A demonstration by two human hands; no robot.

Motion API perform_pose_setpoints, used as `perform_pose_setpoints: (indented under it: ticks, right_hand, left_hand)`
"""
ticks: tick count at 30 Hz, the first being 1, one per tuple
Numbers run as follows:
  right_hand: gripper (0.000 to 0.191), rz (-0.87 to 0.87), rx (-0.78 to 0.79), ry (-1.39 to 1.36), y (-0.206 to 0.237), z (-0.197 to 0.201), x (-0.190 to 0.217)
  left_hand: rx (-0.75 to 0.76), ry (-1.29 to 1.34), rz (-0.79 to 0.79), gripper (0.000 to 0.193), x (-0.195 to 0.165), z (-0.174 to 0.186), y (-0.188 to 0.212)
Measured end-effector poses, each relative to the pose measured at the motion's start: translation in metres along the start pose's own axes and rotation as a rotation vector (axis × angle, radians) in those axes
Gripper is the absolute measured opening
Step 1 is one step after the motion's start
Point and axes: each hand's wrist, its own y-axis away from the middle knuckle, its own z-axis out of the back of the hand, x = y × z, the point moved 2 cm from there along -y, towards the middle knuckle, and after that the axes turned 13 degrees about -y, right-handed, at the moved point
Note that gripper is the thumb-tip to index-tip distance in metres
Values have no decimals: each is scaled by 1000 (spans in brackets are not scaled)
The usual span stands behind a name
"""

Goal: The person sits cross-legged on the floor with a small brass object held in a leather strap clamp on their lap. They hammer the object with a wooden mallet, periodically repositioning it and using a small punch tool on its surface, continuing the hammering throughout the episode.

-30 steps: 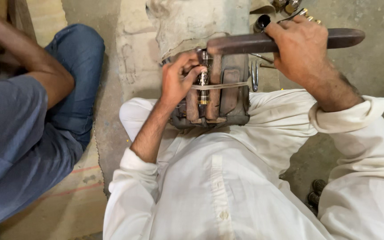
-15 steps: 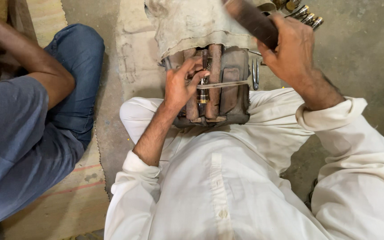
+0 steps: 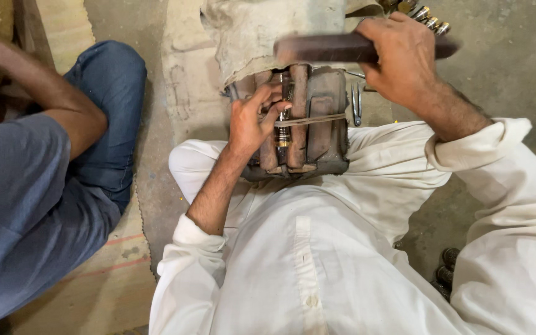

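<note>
Squarely between the person's knees sits a rusty metal assembly (image 3: 317, 124), a blocky grey-brown casting with two rust-coloured cylinders set side by side in it. Its long axis runs away from the person's body, its far end tucked under a dirty cloth (image 3: 262, 31) and its near end touching the white clothing at the lap. One thin band crosses the assembly from side to side.

The left hand (image 3: 252, 121) is curled against the left side of the assembly, thumb and fingers pinching a small threaded pin (image 3: 283, 130) that stands beside the cylinders, its axis along theirs. The right hand (image 3: 404, 59) is closed in a fist around a long dark bar (image 3: 330, 48), blurred, which lies crosswise above the far end of the assembly, at right angles to its long axis; one end sticks out left of the fist, a shorter end right of it.

Just right of the assembly, one pair of small tweezers (image 3: 356, 102) lies on the concrete floor (image 3: 516, 56), pointing along the assembly's axis. Beyond the right hand, a row of about four sockets (image 3: 426, 18) shows. Well left of the assembly sits a second person in a blue shirt (image 3: 20, 205) and jeans. Bare floor lies open left of the assembly, and more of it to the right.
</note>
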Motion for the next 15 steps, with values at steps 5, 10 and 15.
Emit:
perform_pose_setpoints:
  ticks: [5, 10, 15]
  right_hand:
    - [30, 33, -49, 9, -1, 4, 10]
    - [26, -132, -109, -286, 0, 10, 9]
    - [32, -226, -98, -296, 2, 9, 6]
  left_hand:
    - [31, 18, 71, 35, -1, 4, 2]
    - [25, 40, 50, 33, 1, 1, 1]
    - [40, 44, 81, 36, 7, -3, 2]
